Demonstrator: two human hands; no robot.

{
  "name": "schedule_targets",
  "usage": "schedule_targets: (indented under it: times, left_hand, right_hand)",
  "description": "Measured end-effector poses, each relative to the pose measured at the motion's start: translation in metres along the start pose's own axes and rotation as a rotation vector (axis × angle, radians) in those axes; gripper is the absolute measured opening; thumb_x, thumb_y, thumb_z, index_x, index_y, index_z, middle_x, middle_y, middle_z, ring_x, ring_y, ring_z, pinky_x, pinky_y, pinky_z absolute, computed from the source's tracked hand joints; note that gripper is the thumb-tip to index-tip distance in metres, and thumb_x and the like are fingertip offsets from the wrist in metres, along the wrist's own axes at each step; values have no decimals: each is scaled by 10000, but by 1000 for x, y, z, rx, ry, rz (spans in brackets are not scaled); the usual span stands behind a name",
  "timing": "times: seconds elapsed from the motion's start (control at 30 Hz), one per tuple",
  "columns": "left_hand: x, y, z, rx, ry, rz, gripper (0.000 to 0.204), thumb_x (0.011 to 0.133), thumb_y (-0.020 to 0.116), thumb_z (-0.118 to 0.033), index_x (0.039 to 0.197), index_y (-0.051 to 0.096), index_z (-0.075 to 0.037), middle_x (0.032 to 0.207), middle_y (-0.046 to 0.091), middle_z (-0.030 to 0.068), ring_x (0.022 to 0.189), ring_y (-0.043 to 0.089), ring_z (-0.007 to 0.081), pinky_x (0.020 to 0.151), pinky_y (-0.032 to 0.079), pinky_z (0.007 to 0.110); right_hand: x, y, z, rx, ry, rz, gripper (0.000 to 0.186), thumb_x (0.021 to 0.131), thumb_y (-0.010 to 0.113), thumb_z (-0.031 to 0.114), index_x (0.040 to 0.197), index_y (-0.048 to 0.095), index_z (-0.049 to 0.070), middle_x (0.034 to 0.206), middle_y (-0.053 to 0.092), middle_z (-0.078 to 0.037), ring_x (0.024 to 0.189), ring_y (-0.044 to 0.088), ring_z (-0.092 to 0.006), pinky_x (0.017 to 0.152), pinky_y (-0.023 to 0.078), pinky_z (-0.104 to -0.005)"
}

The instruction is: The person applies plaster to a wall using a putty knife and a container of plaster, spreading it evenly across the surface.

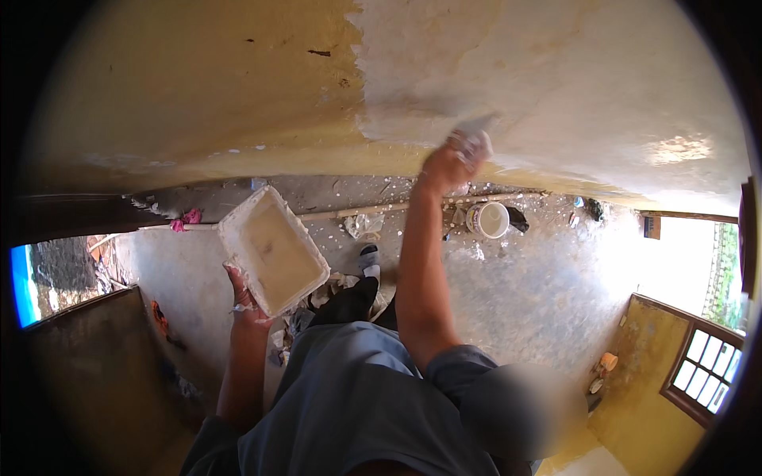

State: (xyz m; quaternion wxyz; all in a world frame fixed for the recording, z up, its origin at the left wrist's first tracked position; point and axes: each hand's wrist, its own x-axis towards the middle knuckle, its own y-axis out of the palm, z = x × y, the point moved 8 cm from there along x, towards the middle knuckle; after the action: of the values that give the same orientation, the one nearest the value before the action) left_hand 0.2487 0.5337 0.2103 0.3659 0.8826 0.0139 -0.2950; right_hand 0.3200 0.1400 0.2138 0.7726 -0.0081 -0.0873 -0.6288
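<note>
My left hand [248,295] supports a white rectangular tray [298,293] from below at its near left corner. The tray's rim is crusted with white putty, and a thin pale beige layer covers its bottom. Up against the wall, my right hand [459,163] is closed round a putty knife [478,124], smeared by motion; white paste coats the fingers. Its grey blade meets the pale, freshly coated part of the wall [571,71]. To the left, the yellow part of the wall [206,87] shows an uneven border with the white coat and a few dark chips.
A white bucket [487,220] stands on the floor near the wall's foot, beside a long pole [357,211]. Crumpled plastic [363,225], a pink cloth [189,218] and white splatters lie about. A doorway opens at left; a barred window [705,368] is at right.
</note>
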Motion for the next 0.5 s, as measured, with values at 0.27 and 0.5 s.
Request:
schedule_targets:
  times: [0.27, 0.5]
  left_hand:
    - [-1, 9, -6, 92, 83, 26, 828, 750, 526, -600, 1353, 244, -108, 1334, 373, 80, 1198, 389, 267, 990, 346, 442]
    - [8, 12, -1, 82, 20, 113, 802, 778, 464, -620, 1366, 217, -133, 1346, 352, 75, 1212, 372, 261, 1003, 330, 439]
  right_hand:
    - [-107, 19, -54, -828, -891, 134, 286, 837, 485, 113, 1108, 474, 24, 1092, 514, -207, 1042, 483, -361, 921, 351, -485]
    - [-34, 25, -116, -224, -158, 39, 148, 875, 475, 161, 923, 529, 32, 859, 530, -141, 775, 522, -235, 712, 457, -349]
